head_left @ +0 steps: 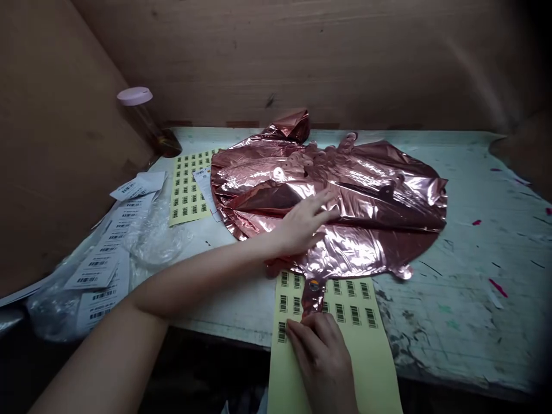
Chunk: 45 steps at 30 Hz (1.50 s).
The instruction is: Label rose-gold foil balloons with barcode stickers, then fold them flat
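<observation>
While the left hand (304,227) lies on the crumpled pink foil (366,253) with its fingers spread and gripping nothing, the right hand (323,353) works at the lower end of the foil's narrow tail (313,296), its fingers bunched together. Whether they pinch the tail, a label or both cannot be told, since the knuckles cover the contact. The foil spreads across the middle of the table (466,299), and its tail reaches down over a yellow barcode sheet (371,368).

That sheet runs past the table's front edge, so a tug or its own unsupported end could make it slide or sag under the fingers. The foil looks slick and loosely layered; if the left palm presses unevenly, the layers could shift and carry the tail sideways. A label touching the tail too soon could stick crooked or fold, or cover the small round sticker (314,284) near the top of the tail. A hard pull could crease or tear the thin tail.
</observation>
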Each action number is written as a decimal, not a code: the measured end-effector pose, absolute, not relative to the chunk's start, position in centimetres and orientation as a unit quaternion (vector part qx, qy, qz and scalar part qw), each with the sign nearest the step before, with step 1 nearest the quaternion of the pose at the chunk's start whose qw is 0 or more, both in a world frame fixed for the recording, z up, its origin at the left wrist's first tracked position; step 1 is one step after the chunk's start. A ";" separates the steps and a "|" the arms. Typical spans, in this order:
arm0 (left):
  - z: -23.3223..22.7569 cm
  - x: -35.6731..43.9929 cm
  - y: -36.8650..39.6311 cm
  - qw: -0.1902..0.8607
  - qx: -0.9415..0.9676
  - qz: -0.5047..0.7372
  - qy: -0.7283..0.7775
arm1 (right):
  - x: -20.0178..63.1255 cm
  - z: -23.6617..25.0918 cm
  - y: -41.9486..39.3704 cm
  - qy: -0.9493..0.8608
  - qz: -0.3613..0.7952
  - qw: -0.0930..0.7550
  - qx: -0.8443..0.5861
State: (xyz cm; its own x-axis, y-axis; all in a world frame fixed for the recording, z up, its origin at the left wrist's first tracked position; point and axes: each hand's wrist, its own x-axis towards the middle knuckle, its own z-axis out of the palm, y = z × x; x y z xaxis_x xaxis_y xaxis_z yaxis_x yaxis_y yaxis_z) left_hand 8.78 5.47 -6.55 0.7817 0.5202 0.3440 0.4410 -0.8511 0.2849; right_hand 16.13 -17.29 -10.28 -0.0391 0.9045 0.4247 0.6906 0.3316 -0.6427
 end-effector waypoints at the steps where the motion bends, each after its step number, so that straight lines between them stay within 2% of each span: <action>1: -7.0 7.6 4.2 0.099 0.948 0.195 0.231 | 16.1 -10.3 -17.3 -0.709 0.127 0.406 -0.563; 7: -9.3 3.7 2.0 0.154 0.945 0.160 0.240 | 15.9 -10.4 -17.5 -0.716 0.118 0.394 -0.565; 13: -9.3 3.5 1.7 0.168 0.935 0.170 0.263 | 15.4 -10.3 -16.8 -0.687 0.159 0.360 -0.610; 18: -9.3 3.4 1.6 0.174 0.931 0.175 0.269 | 15.0 -10.7 -17.4 -0.696 0.144 0.327 -0.623; 21: -9.4 3.4 1.7 0.181 0.929 0.173 0.272 | 16.1 -9.0 -18.6 -0.729 0.225 0.338 -0.551; 24: -9.2 3.4 1.6 0.183 0.931 0.162 0.273 | 18.4 -5.6 -18.3 -0.720 0.400 0.374 -0.426; 26: -9.0 3.3 1.4 0.174 0.936 0.155 0.264 | 20.1 -3.4 -16.6 -0.665 0.484 0.412 -0.391; 29: -8.7 3.2 0.9 0.154 0.946 0.164 0.234 | 22.6 -2.5 -12.3 -0.557 0.518 0.454 -0.463; 34: -8.4 3.1 0.2 0.098 0.972 0.169 0.133 | 24.8 -6.0 -5.6 -0.500 0.565 0.405 -0.515; 40: -7.3 3.0 -0.6 0.085 0.978 0.169 0.087 | 24.3 -8.1 -4.0 -0.502 0.570 0.368 -0.537; 45: -7.5 2.8 -1.0 0.088 0.975 0.178 0.098 | 24.0 -9.1 -4.3 -0.556 0.482 0.358 -0.574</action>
